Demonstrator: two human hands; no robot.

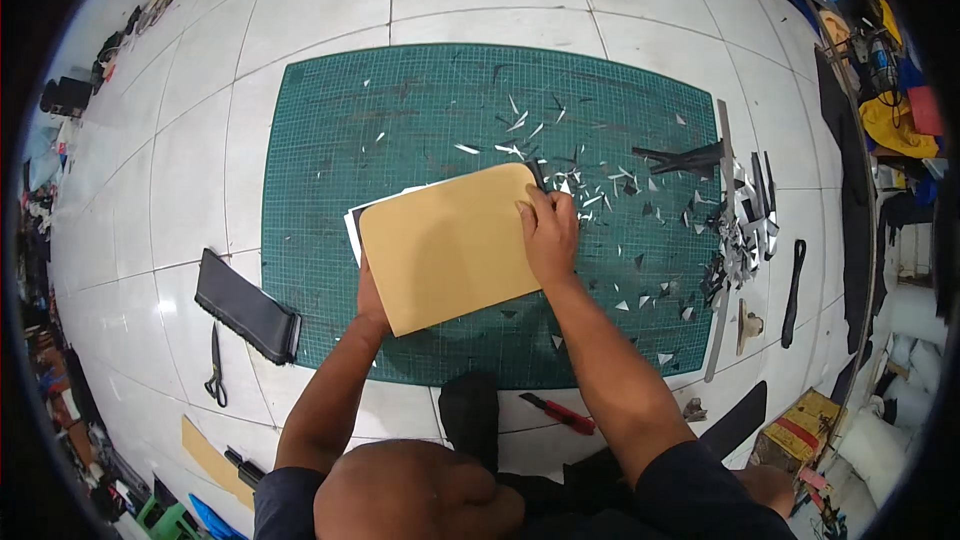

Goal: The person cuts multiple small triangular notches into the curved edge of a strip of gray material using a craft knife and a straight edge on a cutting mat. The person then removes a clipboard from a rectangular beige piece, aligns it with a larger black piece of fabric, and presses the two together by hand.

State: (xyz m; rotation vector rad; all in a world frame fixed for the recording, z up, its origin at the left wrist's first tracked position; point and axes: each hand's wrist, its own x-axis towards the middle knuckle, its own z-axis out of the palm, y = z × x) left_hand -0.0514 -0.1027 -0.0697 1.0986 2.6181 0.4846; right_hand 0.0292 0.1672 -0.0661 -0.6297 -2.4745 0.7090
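Observation:
A tan cardboard sheet (440, 250) with rounded top corners is held tilted above the green cutting mat (330, 120). White and black layers (352, 223) peek out behind its upper left edge. My right hand (552, 240) grips the sheet's right edge, thumb on the face and fingers curled by the top corner, where a strip of black material (536, 174) shows. My left hand (370, 292) holds the left edge; its fingers are mostly hidden behind the sheet.
Small white and black scraps (590, 190) litter the mat's right half, with a heap of offcuts (745, 220) past it. A metal ruler (720, 340) lies along the right edge. Scissors (215, 370) and a stack of black pieces (245, 310) lie left; a red cutter knife (560, 414) is near me.

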